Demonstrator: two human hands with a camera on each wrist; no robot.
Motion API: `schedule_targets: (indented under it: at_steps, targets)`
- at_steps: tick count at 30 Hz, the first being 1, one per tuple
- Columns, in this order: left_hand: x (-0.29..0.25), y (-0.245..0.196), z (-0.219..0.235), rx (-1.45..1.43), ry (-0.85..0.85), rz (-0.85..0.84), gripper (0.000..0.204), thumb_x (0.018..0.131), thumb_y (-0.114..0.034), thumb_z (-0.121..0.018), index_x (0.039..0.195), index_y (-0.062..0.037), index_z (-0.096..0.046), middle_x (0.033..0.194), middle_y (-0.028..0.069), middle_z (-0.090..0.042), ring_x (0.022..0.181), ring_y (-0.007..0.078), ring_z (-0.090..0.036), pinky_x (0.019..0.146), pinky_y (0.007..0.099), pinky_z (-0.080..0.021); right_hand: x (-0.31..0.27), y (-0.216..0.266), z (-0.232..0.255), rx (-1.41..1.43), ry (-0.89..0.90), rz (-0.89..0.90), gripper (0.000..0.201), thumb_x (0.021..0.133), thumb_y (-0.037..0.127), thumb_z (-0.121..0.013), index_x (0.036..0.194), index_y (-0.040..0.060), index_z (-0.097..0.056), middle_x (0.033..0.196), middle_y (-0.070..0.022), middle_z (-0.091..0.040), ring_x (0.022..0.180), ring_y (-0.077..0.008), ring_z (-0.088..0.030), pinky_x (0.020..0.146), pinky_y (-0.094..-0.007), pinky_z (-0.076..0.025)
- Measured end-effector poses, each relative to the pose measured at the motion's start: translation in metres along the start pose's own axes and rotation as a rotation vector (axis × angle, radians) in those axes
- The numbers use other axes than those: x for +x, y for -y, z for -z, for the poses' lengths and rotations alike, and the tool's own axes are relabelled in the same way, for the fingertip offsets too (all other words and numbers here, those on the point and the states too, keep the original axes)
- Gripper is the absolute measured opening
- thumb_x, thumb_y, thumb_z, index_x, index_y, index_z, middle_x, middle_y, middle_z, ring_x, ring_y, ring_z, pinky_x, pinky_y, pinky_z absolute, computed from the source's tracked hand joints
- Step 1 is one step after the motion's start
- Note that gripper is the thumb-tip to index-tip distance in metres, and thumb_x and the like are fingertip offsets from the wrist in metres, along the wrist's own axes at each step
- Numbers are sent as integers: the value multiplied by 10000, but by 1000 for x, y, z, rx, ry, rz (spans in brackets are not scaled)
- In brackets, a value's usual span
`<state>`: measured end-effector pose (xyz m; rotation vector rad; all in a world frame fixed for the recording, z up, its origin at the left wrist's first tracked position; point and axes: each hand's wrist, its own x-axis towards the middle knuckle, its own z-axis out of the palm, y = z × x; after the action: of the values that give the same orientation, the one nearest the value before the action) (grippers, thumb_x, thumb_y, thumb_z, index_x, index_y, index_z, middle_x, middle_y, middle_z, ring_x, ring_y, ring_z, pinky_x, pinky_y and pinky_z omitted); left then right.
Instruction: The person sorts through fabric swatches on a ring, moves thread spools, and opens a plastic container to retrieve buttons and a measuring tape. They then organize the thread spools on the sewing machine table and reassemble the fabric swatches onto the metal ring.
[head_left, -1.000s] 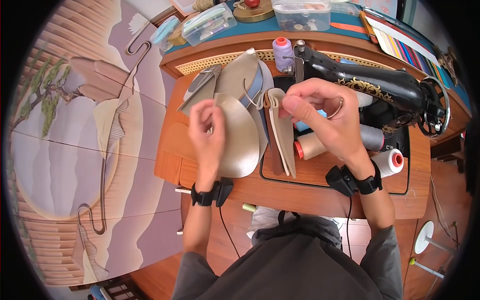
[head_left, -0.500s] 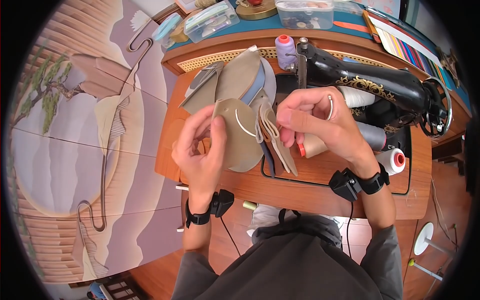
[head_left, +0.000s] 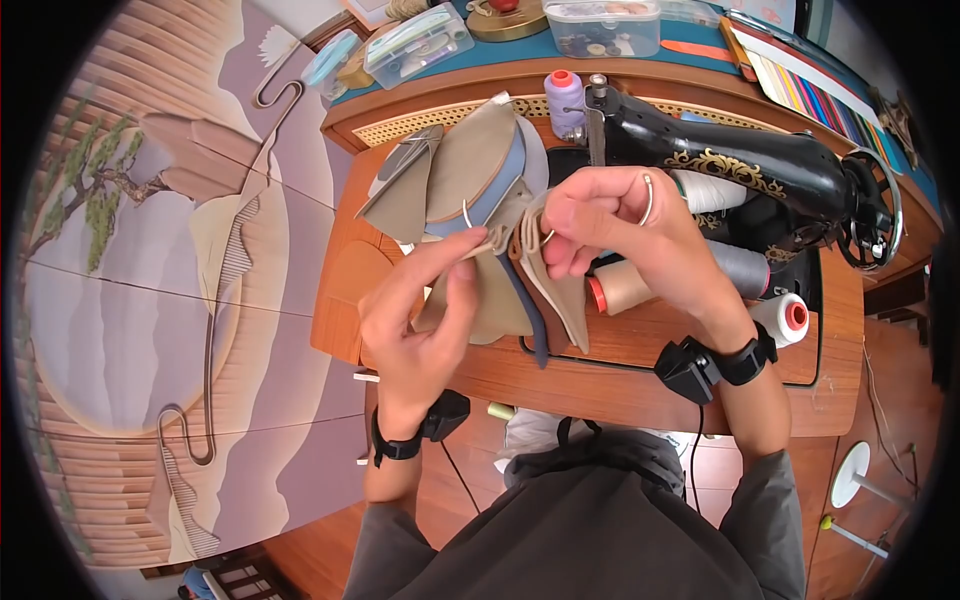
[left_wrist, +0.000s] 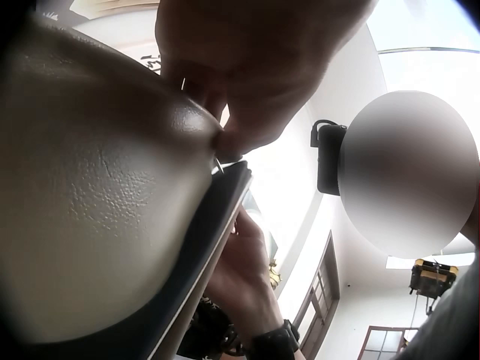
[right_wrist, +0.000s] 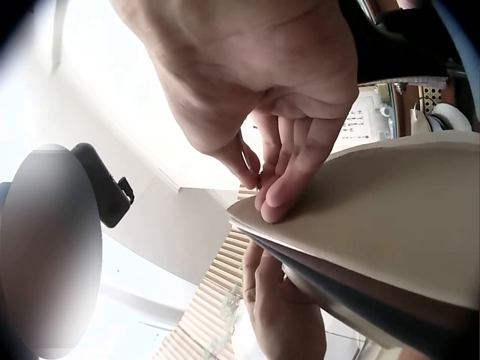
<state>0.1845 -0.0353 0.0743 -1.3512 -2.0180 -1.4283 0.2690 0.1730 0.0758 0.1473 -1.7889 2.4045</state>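
Note:
Above the table my left hand (head_left: 415,310) pinches the corner of a beige leather piece (head_left: 490,300) between thumb and forefinger. Facing it, my right hand (head_left: 630,225) holds a thin curved metal wire (head_left: 648,200), which arcs behind its fingers. Several leather pieces hang bunched between the hands, among them a brown piece (head_left: 553,310) and a dark blue piece (head_left: 527,310). In the right wrist view the right fingertips rest against a pale leather piece (right_wrist: 397,217). A second curved bit of wire (head_left: 466,213) shows above the left fingertips.
More grey, beige and blue leather pieces (head_left: 470,160) lie behind the hands. A black sewing machine (head_left: 730,150) stands at the right, with thread spools (head_left: 780,322) around it. Plastic boxes (head_left: 420,48) and a colour card (head_left: 810,95) sit on the back shelf.
The left hand has come to the beige leather piece, pinched its corner and moved it right, against the bunch. The right hand has stayed near the bunched pieces, dipping slightly.

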Motion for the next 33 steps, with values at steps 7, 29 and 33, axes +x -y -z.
schedule_targets:
  at_steps: [7, 29, 33]
  targets:
    - [-8, -26, -4, 54, -26, 238, 260, 883, 48, -640, 1137, 30, -694, 1012, 165, -743, 947, 196, -726, 851, 301, -546, -4, -18, -27, 27, -131, 242, 192, 940, 162, -691, 1001, -20, -683, 860, -56, -713, 777, -93, -670, 705, -221, -529]
    - [-96, 140, 55, 436, 62, 628, 329, 901, -237, -718, 1116, -5, -630, 930, 132, -668, 909, 265, -639, 859, 371, -490, -13, 6, -5, 15, -266, 510, 205, 1011, 206, -588, 1041, 14, -653, 798, -28, -654, 691, -81, -602, 566, -210, -425]
    - [-103, 129, 35, 507, 97, 520, 345, 837, -289, -785, 990, -12, -646, 807, 97, -602, 809, 244, -582, 777, 366, -479, -10, 4, 0, 3, -274, 509, 234, 1025, 219, -557, 1067, 4, -639, 794, -32, -627, 693, -87, -592, 570, -219, -425]
